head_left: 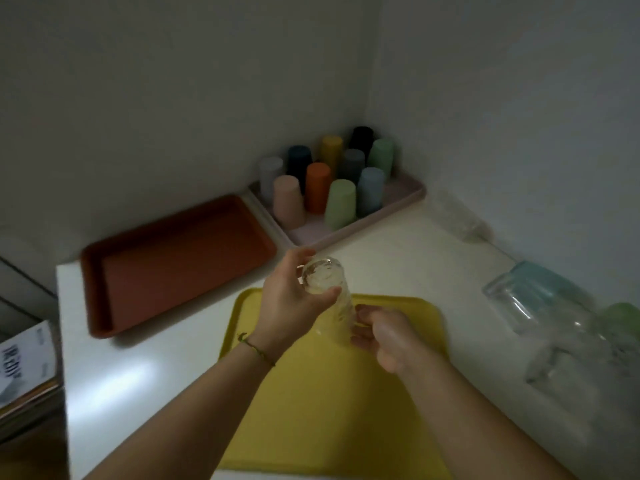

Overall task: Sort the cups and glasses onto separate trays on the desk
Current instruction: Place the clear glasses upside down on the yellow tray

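Clear glass (325, 282) up over the yellow tray (311, 427) — left hand (291, 303) wrapped round its upper end, right hand (391, 337) pinching lower down. Advice: lower it straight, set it flat w/ both hands, release only once steady — glass slips.

The one wide-angle camera on my head is looking forward and down from the near edge of the desk (138, 375), sitting close above my left hand (291, 299) and right hand (391, 337) and taking in the far wall corner (367, 81).
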